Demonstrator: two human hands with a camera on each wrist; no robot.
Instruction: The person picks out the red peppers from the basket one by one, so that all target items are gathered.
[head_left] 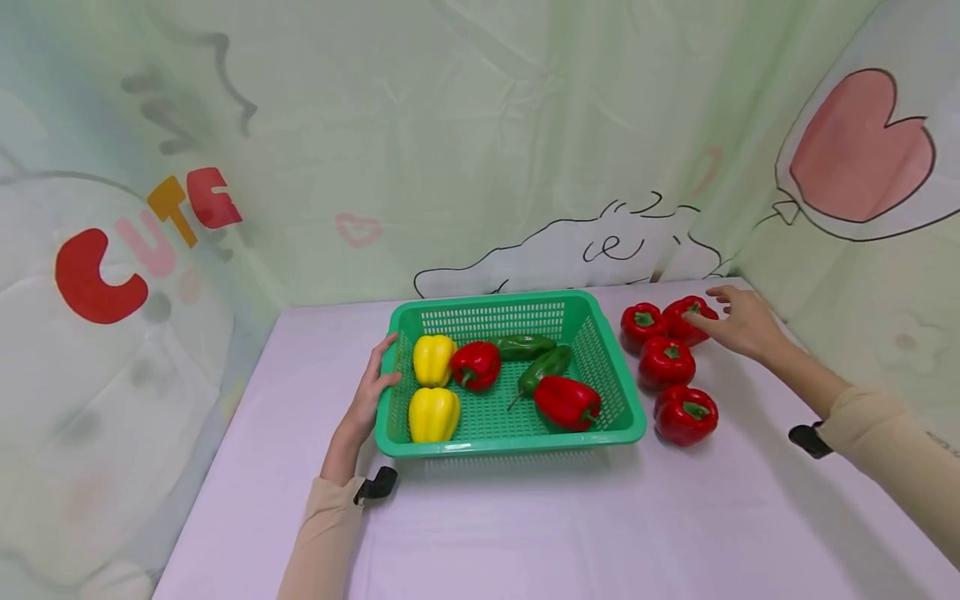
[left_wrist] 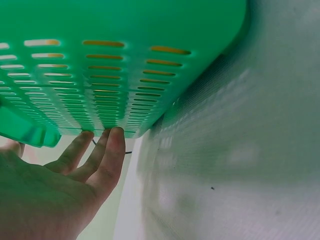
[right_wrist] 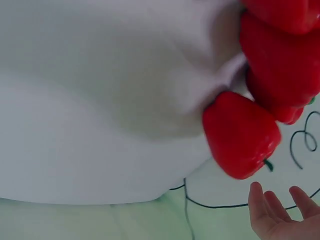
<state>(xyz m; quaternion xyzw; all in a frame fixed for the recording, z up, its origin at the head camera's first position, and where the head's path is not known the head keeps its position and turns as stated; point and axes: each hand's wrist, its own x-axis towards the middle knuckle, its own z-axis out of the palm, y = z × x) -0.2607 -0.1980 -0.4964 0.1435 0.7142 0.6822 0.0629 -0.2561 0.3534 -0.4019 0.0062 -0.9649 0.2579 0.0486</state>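
At the left side of a green plastic basket point(head_left: 510, 447), my left hand point(head_left: 369, 396) holds the rim. Its thumb lies over the rim, and its fingertips touch the slotted outer wall point(left_wrist: 105, 90) in the left wrist view. My right hand point(head_left: 742, 321) is open, its fingers spread beside the far-right red bell pepper point(head_left: 687, 319). In the right wrist view, the fingers point(right_wrist: 256, 200) stand apart from the stem end of a red pepper point(right_wrist: 240, 135). Nothing is in that hand.
Yellow bell peppers point(head_left: 434, 415), red bell peppers point(head_left: 476, 365) and long green peppers point(head_left: 522, 347) lie in the basket. Right of it, more red bell peppers point(head_left: 686, 415) form a loose column on the pale tabletop point(head_left: 480, 533). A printed curtain point(head_left: 375, 150) hangs behind.
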